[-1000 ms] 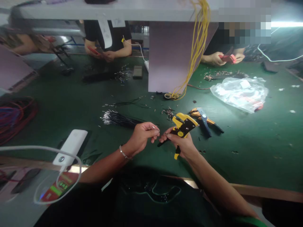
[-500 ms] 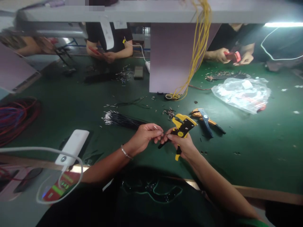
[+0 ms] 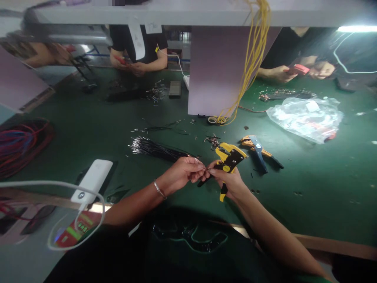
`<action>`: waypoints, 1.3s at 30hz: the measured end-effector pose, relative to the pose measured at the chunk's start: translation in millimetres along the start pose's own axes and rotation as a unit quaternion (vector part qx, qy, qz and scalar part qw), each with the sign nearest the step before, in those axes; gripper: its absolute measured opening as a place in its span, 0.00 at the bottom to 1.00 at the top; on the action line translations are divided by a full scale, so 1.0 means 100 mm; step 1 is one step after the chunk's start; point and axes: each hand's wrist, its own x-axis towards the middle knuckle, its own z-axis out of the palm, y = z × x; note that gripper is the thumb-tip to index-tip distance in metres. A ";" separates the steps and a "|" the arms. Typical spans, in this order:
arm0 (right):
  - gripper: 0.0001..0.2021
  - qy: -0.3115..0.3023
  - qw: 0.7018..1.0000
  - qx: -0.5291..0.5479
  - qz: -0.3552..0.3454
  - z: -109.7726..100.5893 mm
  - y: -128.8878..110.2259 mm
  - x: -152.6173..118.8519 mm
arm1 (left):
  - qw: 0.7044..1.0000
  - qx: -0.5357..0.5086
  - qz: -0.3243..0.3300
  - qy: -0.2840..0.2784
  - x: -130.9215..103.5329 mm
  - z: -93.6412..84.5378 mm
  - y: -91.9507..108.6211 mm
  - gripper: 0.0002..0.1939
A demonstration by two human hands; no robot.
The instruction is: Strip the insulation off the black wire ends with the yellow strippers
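My right hand (image 3: pixel 229 179) is wrapped round a yellow and black wire stripper (image 3: pixel 231 157), its jaws pointing up and away from me. Pinched closed, my left hand (image 3: pixel 188 169) meets the right fingertips; a small, thin piece shows at its fingers, too small to identify. Just beyond the left hand lies a bundle of black wires (image 3: pixel 159 150) with bright tips at its left end. Dark scraps (image 3: pixel 212 141) are piled beside the stripper's head. A second stripper, orange and blue (image 3: pixel 258 147), rests on the green table (image 3: pixel 306 212) to the right.
A clear plastic bag (image 3: pixel 306 118) lies at the right, red and blue wire coils (image 3: pixel 20 143) at the far left. Near the left forearm is a white power bank (image 3: pixel 94 179) with a cable. Yellow wires (image 3: pixel 253 59) hang from the shelf (image 3: pixel 176 15). Two people's hands work across the table.
My left fingertips have come closer to the right ones and now meet them. The view has shifted slightly. Across the table, the right-hand person's hands have moved with the red tool.
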 end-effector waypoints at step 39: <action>0.11 -0.069 0.978 -0.198 -0.003 -0.10 -0.04 0.01 | 0.980 -0.031 0.126 0.153 0.00 -0.12 0.28 0.08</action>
